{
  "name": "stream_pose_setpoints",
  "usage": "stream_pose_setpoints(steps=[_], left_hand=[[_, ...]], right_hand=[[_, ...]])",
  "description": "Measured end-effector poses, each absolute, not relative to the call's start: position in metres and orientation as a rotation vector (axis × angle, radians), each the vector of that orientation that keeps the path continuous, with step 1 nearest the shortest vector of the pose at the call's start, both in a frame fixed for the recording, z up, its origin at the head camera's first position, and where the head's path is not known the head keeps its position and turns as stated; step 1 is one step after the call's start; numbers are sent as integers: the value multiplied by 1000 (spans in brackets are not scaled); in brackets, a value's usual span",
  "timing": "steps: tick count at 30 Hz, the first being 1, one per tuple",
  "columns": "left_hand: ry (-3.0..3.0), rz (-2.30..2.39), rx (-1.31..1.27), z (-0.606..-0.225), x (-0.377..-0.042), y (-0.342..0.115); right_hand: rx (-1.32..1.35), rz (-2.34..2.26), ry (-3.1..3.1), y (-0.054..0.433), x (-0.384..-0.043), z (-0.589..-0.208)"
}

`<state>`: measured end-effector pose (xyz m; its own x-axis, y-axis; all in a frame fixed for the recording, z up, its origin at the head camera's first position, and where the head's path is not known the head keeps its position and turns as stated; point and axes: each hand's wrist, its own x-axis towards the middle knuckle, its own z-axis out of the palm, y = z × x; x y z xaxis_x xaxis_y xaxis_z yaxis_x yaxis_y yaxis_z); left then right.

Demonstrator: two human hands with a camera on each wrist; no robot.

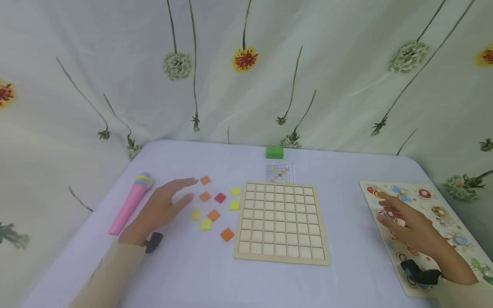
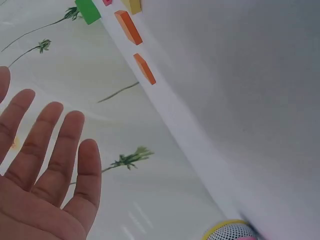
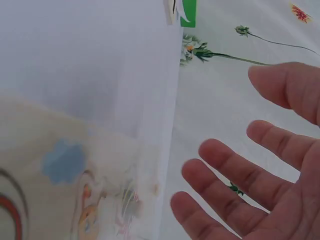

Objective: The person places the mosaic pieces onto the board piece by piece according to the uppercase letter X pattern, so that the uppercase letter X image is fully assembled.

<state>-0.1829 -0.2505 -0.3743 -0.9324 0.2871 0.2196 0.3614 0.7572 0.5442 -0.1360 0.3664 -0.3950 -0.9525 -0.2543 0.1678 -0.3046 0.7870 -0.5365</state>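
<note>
My left hand hovers at the left of the table, fingers extended and holding nothing. Just right of it lie loose square tiles: several orange ones, several yellow ones and a red one. A wooden grid board with bare square cells lies flat in the middle. Over a picture board printed with cartoon insects, my right hand is held with loosely bent fingers and nothing in its grasp. In the wrist views, the left palm and right palm both show bare.
A pink toy microphone lies at the left edge of the table. Behind the grid board is a small card with a coloured grid pattern, and beyond it a green block. A flowered cloth hangs behind the table.
</note>
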Motion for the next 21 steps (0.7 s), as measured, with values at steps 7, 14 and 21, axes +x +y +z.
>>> stream_pose_setpoints(steps=[7, 14, 21], left_hand=[[-2809, -1107, -546, -379, -210, -248], [-2851, -1250, -493, -383, -237, -249], [-2911, -1275, -449, -384, -258, -248]], right_hand=[[608, 1091, -2959, 348, -152, -385], [692, 1387, -2986, 322, -173, -385], [592, 1699, -2998, 300, -195, -392]])
